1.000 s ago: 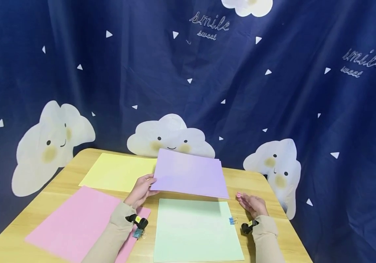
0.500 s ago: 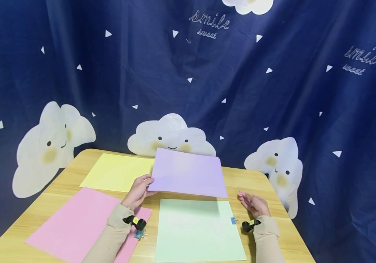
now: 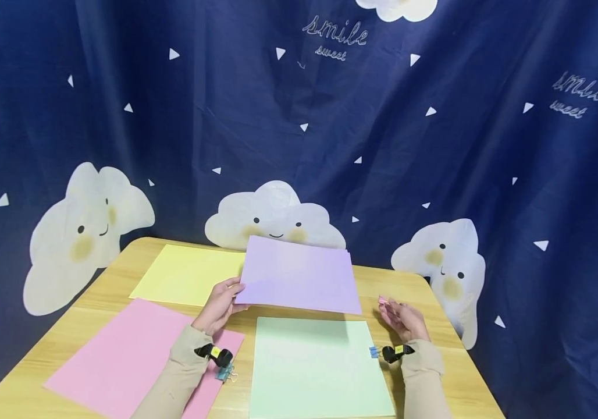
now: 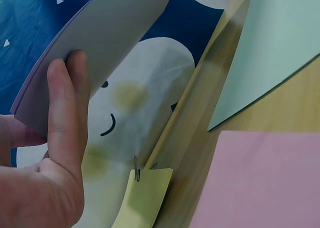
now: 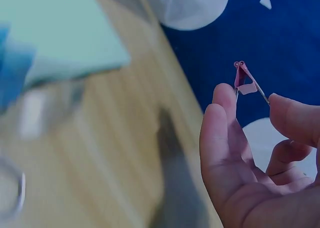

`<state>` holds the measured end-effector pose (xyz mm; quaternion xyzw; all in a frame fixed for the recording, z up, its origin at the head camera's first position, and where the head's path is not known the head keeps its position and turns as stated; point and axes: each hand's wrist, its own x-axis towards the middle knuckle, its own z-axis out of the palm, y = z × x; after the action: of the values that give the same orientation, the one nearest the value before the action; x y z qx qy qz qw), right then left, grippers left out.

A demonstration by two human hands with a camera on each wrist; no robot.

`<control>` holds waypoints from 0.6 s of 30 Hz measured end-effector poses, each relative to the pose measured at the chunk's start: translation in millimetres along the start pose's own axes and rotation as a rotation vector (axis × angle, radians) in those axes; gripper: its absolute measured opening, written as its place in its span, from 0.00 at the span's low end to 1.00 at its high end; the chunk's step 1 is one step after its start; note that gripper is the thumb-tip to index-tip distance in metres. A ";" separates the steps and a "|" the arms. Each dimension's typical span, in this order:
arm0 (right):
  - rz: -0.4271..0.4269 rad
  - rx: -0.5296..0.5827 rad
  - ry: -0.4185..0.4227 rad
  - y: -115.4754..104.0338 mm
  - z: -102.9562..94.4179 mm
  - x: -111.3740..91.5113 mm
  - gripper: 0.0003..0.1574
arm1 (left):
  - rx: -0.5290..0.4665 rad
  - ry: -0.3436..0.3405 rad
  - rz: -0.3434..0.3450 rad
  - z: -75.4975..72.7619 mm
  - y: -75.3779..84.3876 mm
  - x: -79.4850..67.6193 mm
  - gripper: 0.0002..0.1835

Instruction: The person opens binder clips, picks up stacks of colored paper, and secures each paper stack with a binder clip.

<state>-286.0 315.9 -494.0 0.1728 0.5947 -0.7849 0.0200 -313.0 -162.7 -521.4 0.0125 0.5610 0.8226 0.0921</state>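
Observation:
My left hand grips a stack of purple paper by its left edge, thumb on top and fingers beneath. The stack is raised above the table and tilted. In the left wrist view two fingers lie against its underside. My right hand, off to the right of the purple paper and apart from it, pinches a pink binder clip by its wire handles between thumb and fingertips. The clip's mouth looks at least partly spread. Green paper lies below, with a blue binder clip on its right edge.
Pink paper with a teal binder clip lies at the left of the wooden table. Behind it is yellow paper, clipped at one edge in the left wrist view. A dark blue cloud-patterned curtain hangs behind the table.
My right hand has risen slightly with the pink binder clip, and its wrist now sits closer to the blue clip. The purple paper has barely shifted in my left hand.

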 end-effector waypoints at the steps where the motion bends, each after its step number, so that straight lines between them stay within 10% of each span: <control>1: -0.003 0.001 -0.006 -1.6 2.4 -0.1 0.09 | 0.001 -0.003 -0.001 0.3 0.8 0.3 0.24; 18: -0.030 0.096 -0.058 -18.3 31.5 -11.1 0.18 | -0.002 -0.031 0.002 -0.8 9.1 -3.1 0.23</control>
<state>-287.7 289.7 -466.4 0.1419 0.5580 -0.8174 0.0169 -311.4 -167.2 -513.0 0.0257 0.5585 0.8230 0.1002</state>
